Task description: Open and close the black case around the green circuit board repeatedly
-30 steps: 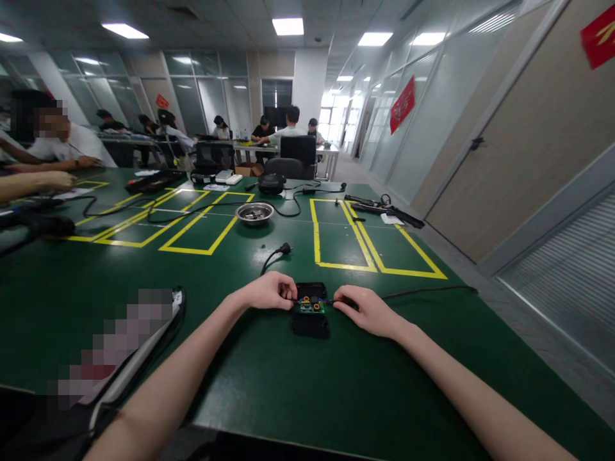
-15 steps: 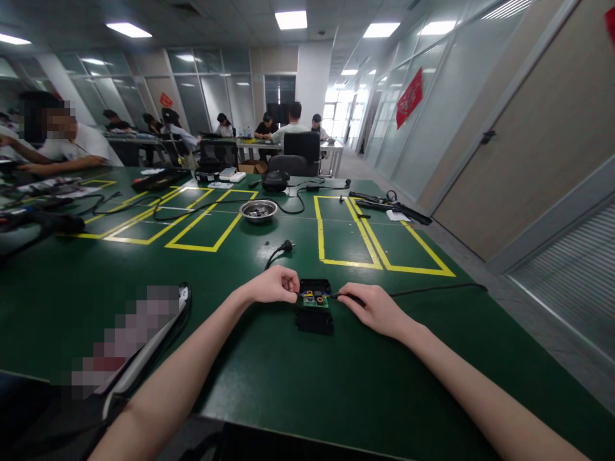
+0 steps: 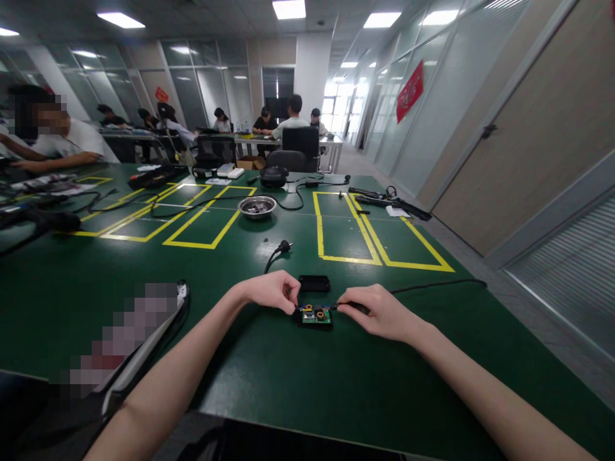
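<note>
A small green circuit board (image 3: 316,315) with copper coils lies at or just over a black case half (image 3: 327,326). My left hand (image 3: 276,291) pinches the black cable at the board's left end. On the other side my right hand (image 3: 372,308) is closed on the black cable (image 3: 432,285) that runs off to the right. A second black case half (image 3: 314,283) rests just behind the board. Beyond my left hand lies a black power plug (image 3: 284,246), its cord leading back toward that hand. Whether the board touches the case floor I cannot tell.
A metal bowl (image 3: 257,206) with small parts stands farther back on the green table (image 3: 269,397). Yellow tape outlines (image 3: 350,260) mark the surface. Black tools (image 3: 389,203) lie at the back right, and a long blurred object (image 3: 129,339) is at the left. A person (image 3: 72,137) sits far left.
Both hands have brought the circuit board toward me, from between the two case halves to the nearer half. The farther case half stays where it was. The view has shifted slightly.
</note>
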{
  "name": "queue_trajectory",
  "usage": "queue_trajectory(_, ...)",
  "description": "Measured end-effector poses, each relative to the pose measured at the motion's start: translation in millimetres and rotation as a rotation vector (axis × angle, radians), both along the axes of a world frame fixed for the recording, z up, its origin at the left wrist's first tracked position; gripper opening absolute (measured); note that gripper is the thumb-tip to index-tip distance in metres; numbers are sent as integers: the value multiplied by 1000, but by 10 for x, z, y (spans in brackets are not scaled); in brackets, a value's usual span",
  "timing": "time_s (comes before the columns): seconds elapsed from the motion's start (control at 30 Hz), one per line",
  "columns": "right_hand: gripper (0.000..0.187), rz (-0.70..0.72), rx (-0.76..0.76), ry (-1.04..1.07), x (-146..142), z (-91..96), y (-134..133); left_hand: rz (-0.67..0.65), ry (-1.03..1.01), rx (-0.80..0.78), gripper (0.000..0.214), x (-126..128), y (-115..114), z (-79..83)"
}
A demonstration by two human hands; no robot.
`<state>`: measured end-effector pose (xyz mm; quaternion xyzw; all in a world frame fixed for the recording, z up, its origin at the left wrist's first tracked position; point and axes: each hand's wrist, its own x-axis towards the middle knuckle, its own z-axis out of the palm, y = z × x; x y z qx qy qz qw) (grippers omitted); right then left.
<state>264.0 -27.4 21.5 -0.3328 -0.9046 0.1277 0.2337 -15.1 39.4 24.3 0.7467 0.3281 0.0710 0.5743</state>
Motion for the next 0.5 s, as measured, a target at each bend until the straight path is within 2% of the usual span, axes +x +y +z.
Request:
queue_trajectory(0.37,17,-38,-123,-44,-35,-43,14,-2,74,6,16,27,16,-49)
queue_trajectory(0.5,24,-40,-182,-103,-55,-52,22,-25,54,31,15,25,36,-56)
